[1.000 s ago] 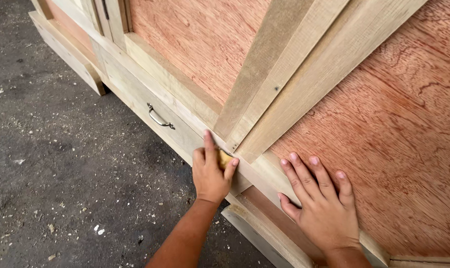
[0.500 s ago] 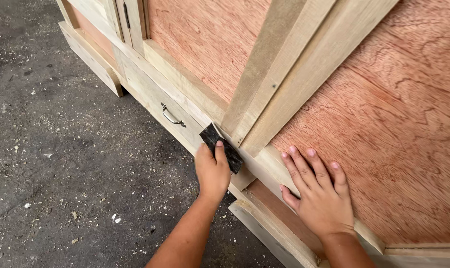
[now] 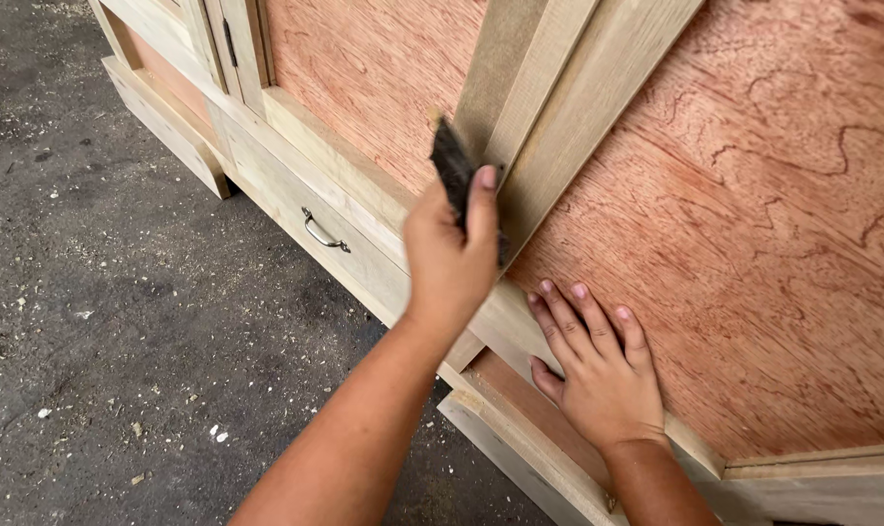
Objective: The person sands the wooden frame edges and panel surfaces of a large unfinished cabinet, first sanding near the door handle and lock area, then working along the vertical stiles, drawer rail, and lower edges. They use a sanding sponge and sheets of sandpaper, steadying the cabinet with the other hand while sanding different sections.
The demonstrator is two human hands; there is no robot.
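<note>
We see our left hand (image 3: 449, 255) raised in front of a wooden cabinet (image 3: 714, 195), its grip clamped on a dark piece of sandpaper (image 3: 453, 168) whose edge stands up above the fingers. The sandpaper sits against the pale upright frame piece (image 3: 549, 107) that runs between two reddish plywood panels (image 3: 753, 253). Our right hand (image 3: 598, 365) lies flat, fingers spread and holding nothing, on the lower edge of the right panel and the pale rail (image 3: 505, 326) beneath it, just beside the left wrist. Farther left along the cabinet's lower part is a drawer front with a curved metal handle (image 3: 322, 232). Below us lies a dark concrete floor (image 3: 120, 341) strewn with pale chips and dust.
</note>
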